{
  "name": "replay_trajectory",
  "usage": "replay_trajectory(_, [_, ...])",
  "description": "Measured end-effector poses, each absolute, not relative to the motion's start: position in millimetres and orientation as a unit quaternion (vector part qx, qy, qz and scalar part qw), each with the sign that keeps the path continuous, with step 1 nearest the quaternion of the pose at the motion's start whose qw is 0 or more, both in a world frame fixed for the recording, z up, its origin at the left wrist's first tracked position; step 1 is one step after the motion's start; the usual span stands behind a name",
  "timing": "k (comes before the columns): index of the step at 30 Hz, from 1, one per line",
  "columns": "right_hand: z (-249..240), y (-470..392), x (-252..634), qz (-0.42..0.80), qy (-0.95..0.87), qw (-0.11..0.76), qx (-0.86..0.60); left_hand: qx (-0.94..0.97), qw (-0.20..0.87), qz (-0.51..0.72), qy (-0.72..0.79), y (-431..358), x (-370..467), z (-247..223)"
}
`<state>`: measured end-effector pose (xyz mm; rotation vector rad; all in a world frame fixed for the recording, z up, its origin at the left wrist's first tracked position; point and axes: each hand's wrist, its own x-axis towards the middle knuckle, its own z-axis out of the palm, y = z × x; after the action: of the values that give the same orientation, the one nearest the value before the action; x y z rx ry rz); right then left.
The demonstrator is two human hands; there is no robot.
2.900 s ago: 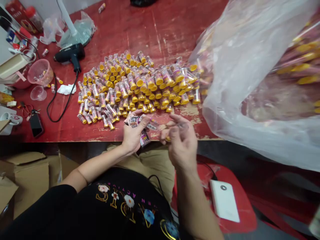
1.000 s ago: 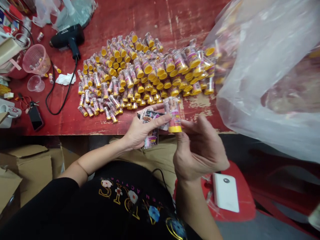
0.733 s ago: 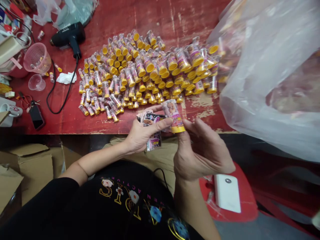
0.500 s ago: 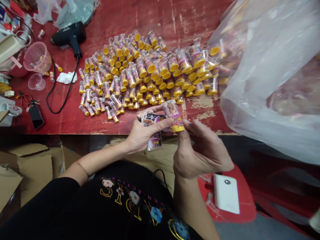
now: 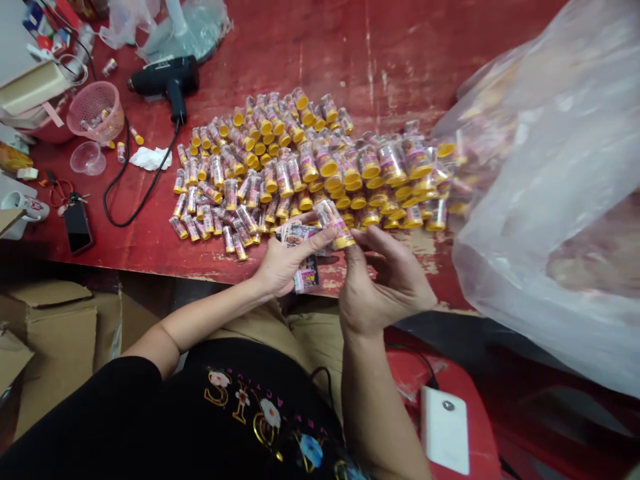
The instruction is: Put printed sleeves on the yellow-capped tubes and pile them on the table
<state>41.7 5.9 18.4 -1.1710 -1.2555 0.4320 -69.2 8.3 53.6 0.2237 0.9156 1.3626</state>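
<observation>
My left hand is closed around a stack of flat printed plastic sleeves, its thumb reaching onto a small clear tube with a yellow cap and a printed wrap. At the capped end of that tube, the thumb and fingers of my right hand pinch it; the exact contact of the fingertips is partly hidden. The tube leans with its cap towards my right hand. Just beyond both hands, a large heap of similar yellow-capped tubes spreads over the red table.
A black heat gun lies back left, its cord looping forward. Near it are a pink basket, a crumpled tissue and a phone. A big translucent bag covers the right side. A white power bank rests on a red stool.
The view has shifted, so the table contents appear lower and further right. Both hands stay on the tube, which now tilts more, and my right fingers are curled more closely around its cap.
</observation>
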Motion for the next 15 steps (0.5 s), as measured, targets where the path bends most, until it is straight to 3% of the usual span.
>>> replay_trajectory(5, [10.7,82.5,7.7,0.188,-0.608,0.605,-0.479,0.044,0.631,0.652,0.419,19.7,-90.8,53.9])
replay_trajectory(10, [24.7,139.9,-48.6,0.164,-0.758,0.473,-0.418,0.002,0.597,0.65,0.47,9.1,-113.6,55.4])
replay_trajectory(12, [33.8,140.9,-39.8,0.13,-0.797,0.442,-0.391,-0.003,0.578,0.65,0.494,3.2,-118.5,54.2])
replay_trajectory(15, [34.0,133.3,34.5,0.053,-0.77,0.467,-0.432,0.022,0.571,0.637,0.518,-0.2,-119.8,44.5])
